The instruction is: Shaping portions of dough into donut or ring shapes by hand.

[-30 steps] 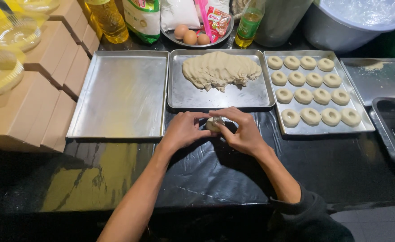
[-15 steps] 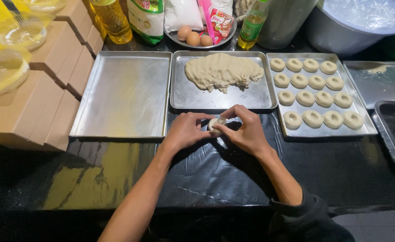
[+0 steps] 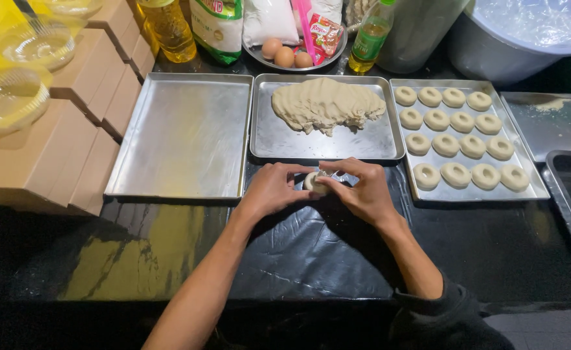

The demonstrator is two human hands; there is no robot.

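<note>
Head view. A small dough piece (image 3: 314, 182) is pinched between the fingertips of the left hand (image 3: 270, 191) and the right hand (image 3: 363, 192), just above the black worktop (image 3: 505, 253) and in front of the middle tray (image 3: 389, 139) holding the dough mass (image 3: 327, 104). To shape it well, pressure should probably be light and even all round, so the ring matches the formed rings (image 3: 460, 146) on the right tray (image 3: 538, 188). Both hands are closed narrowly on the piece, thumbs below, fingers curled over; forearms converge from below, wrists low. The left tray (image 3: 182, 133) lies bare.
</note>
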